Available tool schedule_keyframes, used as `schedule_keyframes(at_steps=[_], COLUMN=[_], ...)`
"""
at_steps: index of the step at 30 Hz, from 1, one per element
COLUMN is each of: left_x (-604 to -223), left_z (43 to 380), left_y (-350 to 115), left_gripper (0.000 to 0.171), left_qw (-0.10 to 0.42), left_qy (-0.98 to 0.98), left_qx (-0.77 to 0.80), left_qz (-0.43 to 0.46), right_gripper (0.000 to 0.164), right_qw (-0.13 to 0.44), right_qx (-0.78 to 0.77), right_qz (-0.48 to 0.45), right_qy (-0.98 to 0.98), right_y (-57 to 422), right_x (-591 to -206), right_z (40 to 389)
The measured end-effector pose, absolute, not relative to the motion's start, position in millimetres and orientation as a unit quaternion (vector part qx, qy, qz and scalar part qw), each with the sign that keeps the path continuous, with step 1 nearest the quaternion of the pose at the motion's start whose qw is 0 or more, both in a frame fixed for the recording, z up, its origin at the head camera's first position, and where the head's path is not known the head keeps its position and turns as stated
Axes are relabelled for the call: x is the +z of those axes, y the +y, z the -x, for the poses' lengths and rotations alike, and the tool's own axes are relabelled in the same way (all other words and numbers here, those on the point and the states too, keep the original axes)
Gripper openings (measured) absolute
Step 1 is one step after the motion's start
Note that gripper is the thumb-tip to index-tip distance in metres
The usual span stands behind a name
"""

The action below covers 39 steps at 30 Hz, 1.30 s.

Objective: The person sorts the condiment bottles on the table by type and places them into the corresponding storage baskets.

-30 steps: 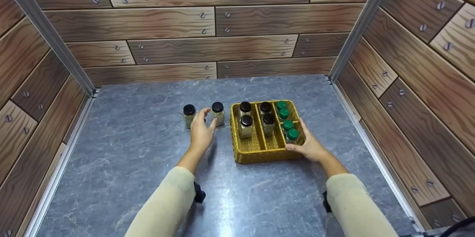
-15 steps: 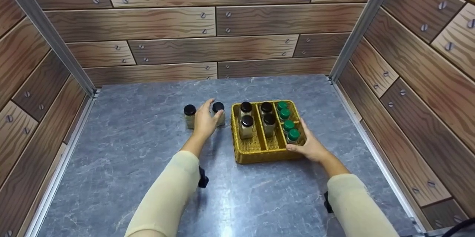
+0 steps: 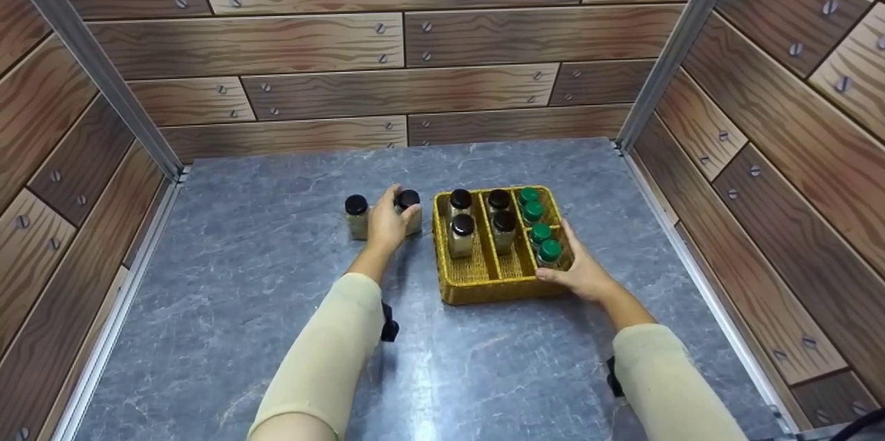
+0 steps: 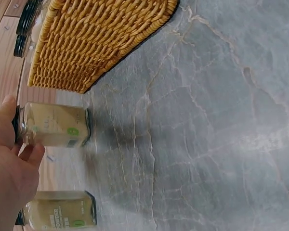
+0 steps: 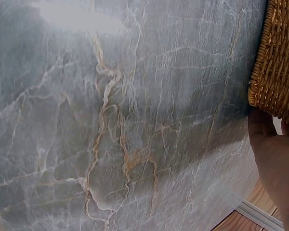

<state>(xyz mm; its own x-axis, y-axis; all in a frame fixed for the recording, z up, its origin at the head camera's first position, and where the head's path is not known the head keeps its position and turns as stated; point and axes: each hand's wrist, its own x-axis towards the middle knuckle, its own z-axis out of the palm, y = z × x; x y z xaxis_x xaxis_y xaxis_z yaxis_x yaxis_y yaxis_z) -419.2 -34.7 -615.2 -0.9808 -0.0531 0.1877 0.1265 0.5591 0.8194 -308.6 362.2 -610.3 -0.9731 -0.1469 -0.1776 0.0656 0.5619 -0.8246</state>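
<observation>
My left hand [image 3: 387, 223] grips a black-capped jar of beige powder [image 4: 58, 125] near its cap, thumb on one side and fingers on the other. That jar appears to stand on the table, just left of the yellow-brown woven basket [image 3: 477, 290]. Left of my hand stands a second black-capped jar [image 3: 357, 225], apart from it. My right hand [image 3: 586, 274] holds the basket's near right corner, thumb on the front rim and fingers along the right side. Inside the basket, several black-capped jars [image 3: 462, 240] fill parts of two long compartments; green-capped jars [image 3: 549, 251] occupy the right-hand ones.
The grey marbled tabletop [image 3: 276, 275] is enclosed by wood-patterned walls [image 3: 318, 92] at the back and sides. Metal rails [image 3: 667, 240] run along the side edges. A dark cable [image 3: 861, 425] shows at the lower right corner.
My left hand has moved right, from between the two loose jars onto the right one, and its fingers have closed about it. My right hand stays on the basket.
</observation>
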Motion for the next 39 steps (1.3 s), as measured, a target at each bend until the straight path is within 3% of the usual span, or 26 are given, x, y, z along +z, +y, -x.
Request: schedule_keyframes(at_steps=[22, 39], left_x=[-579.0, -600.9], left_z=[410.4, 413.5], left_y=[-40.1, -39.6], left_gripper=[0.052, 0.049], left_qw=[0.013, 0.062], left_qy=[-0.905, -0.9], left_qx=[-0.424, -0.426], left_qz=[0.034, 0.063], right_gripper=[0.133, 0.132], right_qw=[0.102, 0.119], right_qx=[-0.476, -0.459], right_qz=[0.037, 0.021], right_qy=[0.873, 0.88], right_y=[361.6, 360.3], right_x=[-607.3, -609.3], right_z=[308.6, 307.8])
